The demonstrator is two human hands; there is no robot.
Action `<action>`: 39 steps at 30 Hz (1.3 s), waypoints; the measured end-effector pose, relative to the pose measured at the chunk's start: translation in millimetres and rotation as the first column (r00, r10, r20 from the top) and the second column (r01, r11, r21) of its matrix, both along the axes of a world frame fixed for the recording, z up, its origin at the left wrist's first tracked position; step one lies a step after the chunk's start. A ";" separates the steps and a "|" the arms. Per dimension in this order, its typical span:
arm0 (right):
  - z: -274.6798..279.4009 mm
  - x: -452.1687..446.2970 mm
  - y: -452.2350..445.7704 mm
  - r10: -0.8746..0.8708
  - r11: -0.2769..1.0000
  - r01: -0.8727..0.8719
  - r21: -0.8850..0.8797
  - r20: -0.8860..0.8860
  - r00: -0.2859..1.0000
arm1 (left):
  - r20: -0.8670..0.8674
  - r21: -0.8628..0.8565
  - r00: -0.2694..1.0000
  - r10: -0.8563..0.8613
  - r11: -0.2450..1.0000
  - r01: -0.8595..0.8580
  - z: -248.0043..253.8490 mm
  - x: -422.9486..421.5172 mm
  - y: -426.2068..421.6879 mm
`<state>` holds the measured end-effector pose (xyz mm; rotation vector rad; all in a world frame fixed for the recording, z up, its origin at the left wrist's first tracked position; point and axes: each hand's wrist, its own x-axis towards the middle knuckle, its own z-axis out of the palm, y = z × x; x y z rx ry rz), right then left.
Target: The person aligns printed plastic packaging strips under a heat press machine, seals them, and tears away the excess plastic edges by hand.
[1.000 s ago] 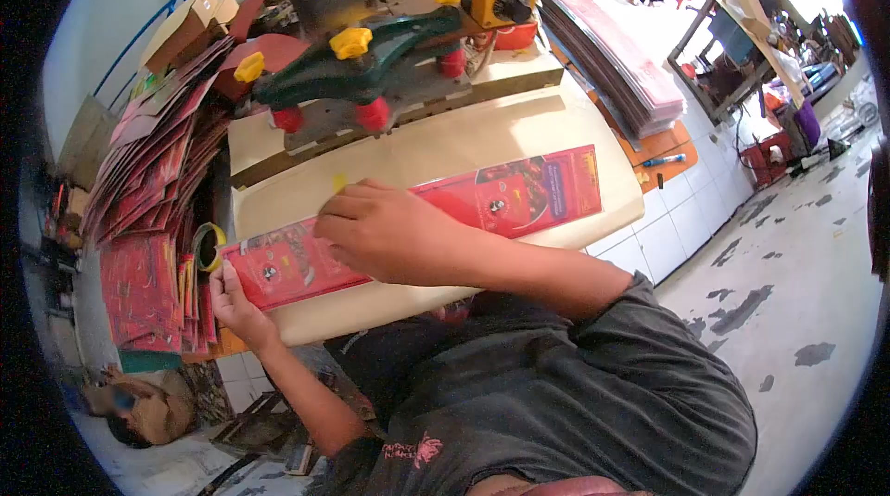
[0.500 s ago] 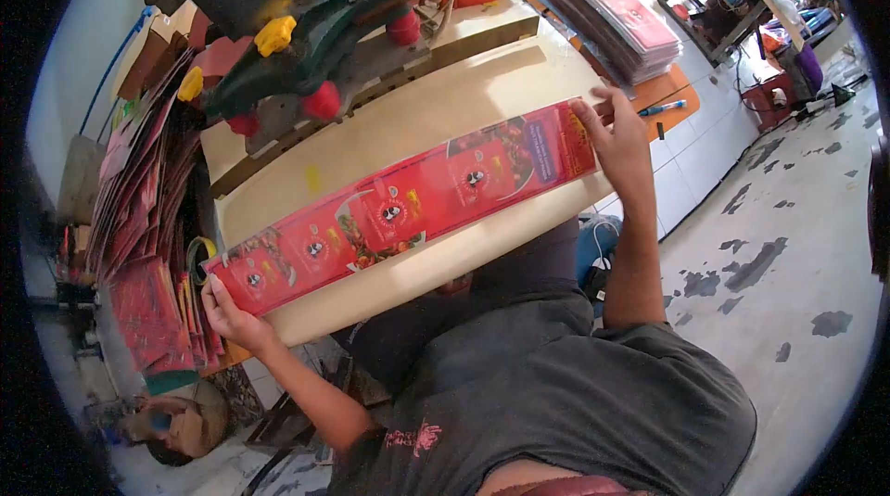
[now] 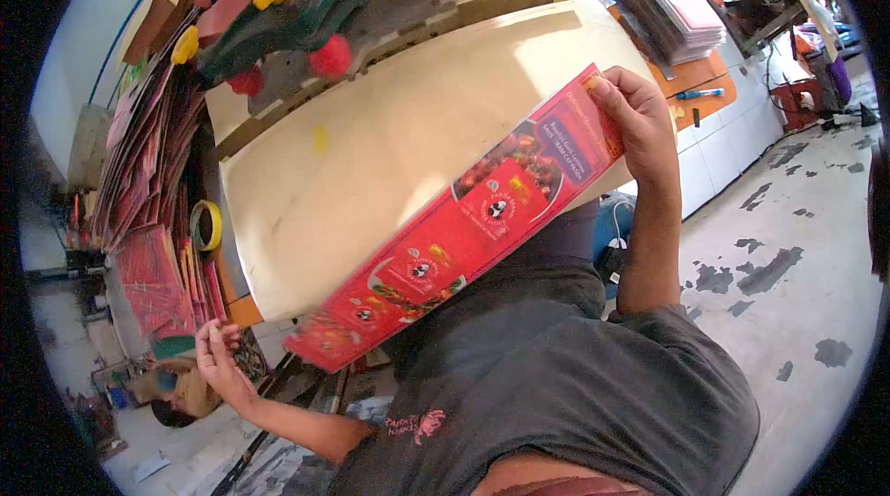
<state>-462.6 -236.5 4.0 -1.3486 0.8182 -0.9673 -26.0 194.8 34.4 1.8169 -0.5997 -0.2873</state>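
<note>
My right hand [image 3: 640,120] pinches the upper right end of a long printed strip [image 3: 501,209], thumb over its face and fingers behind. My left hand [image 3: 221,368] holds nothing; its fingers are loosely bent and parted, just beyond the strip's lower left end and apart from it.

The strip slants down from right to left across the front edge of the cream tabletop [image 3: 352,153], its lower end out past that edge, near my dark shirt [image 3: 547,366]. It is flat, glossy and mostly bright red, with straight sides. Round panda emblems repeat along it, with small yellow marks and pictures of food in bowls. Near my right hand it has a purple panel with pale lettering. The lower left end is blurred, so I can't read the print there.

Beyond the cream surface is a dark green bar [image 3: 324,9] with yellow knobs and red feet. A yellow-rimmed roll [image 3: 215,225] sits at the left, beside many red sheets [image 3: 148,171]; a blue pen [image 3: 700,94] lies at the right.
</note>
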 end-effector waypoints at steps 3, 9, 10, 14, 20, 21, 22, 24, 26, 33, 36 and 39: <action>8.5 23.5 13.8 0.072 0.997 -0.074 -0.023 -0.072 0.995 | 0.042 -0.089 0.989 0.138 0.987 -0.134 2.9 -11.3 -14.1; 34.0 70.8 50.8 0.262 0.965 -0.262 0.003 -0.063 0.963 | 0.013 -0.079 0.962 -0.272 0.959 0.272 8.0 -97.7 -136.0; 36.5 76.4 55.9 0.267 0.963 -0.269 -0.011 -0.087 0.960 | 0.078 -0.016 0.916 -0.393 0.918 0.395 17.0 -114.3 -161.4; 47.2 86.3 68.8 0.275 0.955 -0.289 -0.065 -0.166 0.947 | 0.303 0.070 0.758 -0.578 0.807 0.587 31.5 -151.1 -221.4; 54.5 87.5 77.9 0.290 0.944 -0.310 -0.109 -0.167 0.942 | 0.160 0.047 0.718 -0.677 0.732 0.680 35.5 -157.7 -241.5; 54.2 87.3 78.6 0.304 0.944 -0.318 -0.092 -0.139 0.942 | 0.131 0.068 0.720 -0.681 0.731 0.679 37.1 -157.7 -241.6; 53.7 87.5 78.9 0.303 0.944 -0.316 -0.090 -0.134 0.944 | 0.131 0.073 0.719 -0.683 0.730 0.680 37.2 -157.5 -242.0; 52.3 88.0 78.9 0.317 0.942 -0.326 -0.076 -0.111 0.942 | 0.170 0.036 0.731 -0.661 0.746 0.665 36.6 -156.8 -242.8; 51.4 88.0 78.4 0.320 0.937 -0.332 -0.107 -0.117 0.940 | 0.207 0.038 0.723 -0.659 0.744 0.668 35.3 -153.9 -242.1; 48.3 84.4 75.4 0.388 0.905 -0.399 -0.151 -0.095 0.917 | -0.186 -0.201 0.656 -0.732 0.682 0.703 40.8 -159.0 -243.7; 45.3 81.5 72.0 0.425 0.876 -0.434 -0.211 -0.088 0.901 | -0.316 -0.246 0.552 -0.771 0.629 0.737 37.6 -154.7 -243.3; 47.5 77.5 69.7 0.491 0.832 -0.503 -0.235 -0.110 0.864 | -0.342 -0.208 0.524 -0.780 0.606 0.767 34.5 -155.7 -239.9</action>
